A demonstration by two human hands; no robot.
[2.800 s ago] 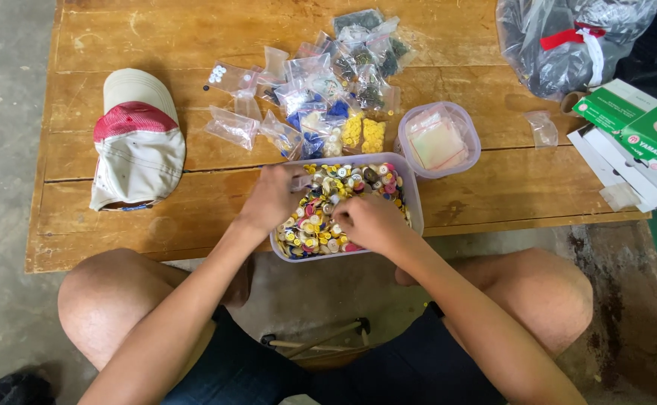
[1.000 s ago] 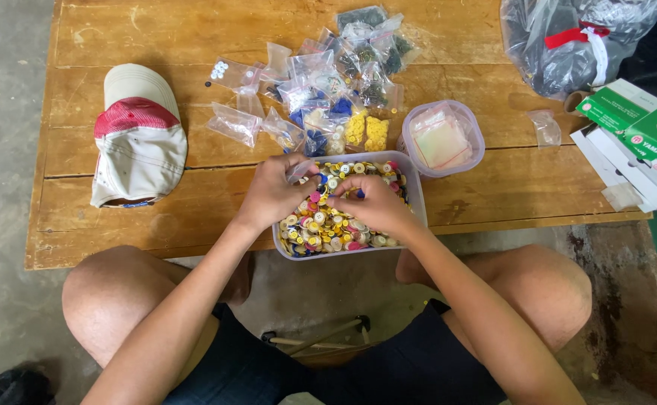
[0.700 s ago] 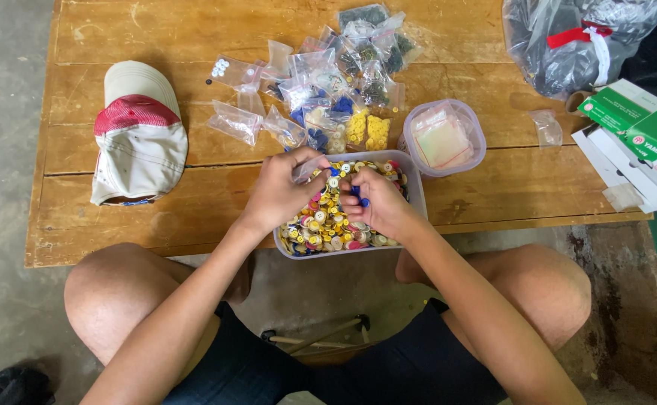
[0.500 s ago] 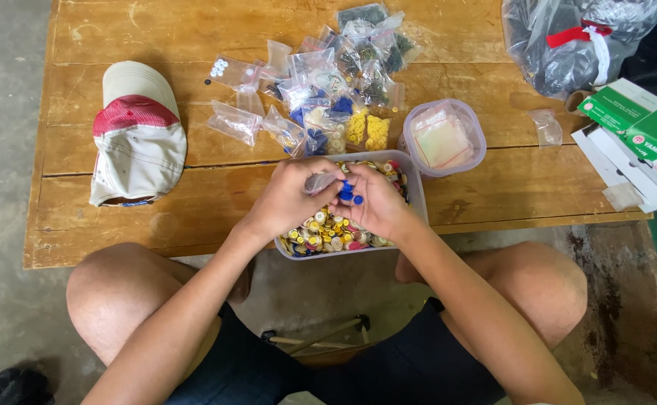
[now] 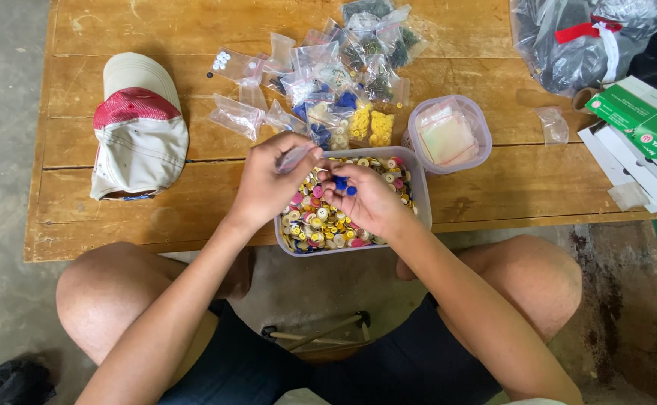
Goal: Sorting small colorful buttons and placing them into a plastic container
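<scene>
Cap [image 5: 139,135]: lying on wooden table [image 5: 103,232], well left.
Left hand [image 5: 268,184]: pinched shut on small clear bag [image 5: 295,156].
Right hand [image 5: 366,199]: cupped, few blue buttons [image 5: 341,184] at fingertips, over tub.
Button tub [image 5: 422,202]: largely full of unsorted buttons.
Filled bags [image 5: 343,82]: many piled behind tub, sorted already.

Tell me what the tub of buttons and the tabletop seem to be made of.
Tub: looks like clear, slightly frosted plastic; the buttons show through its wall. Tabletop: bare wooden planks, matt and worn, with visible grain, seams and stains.
</scene>
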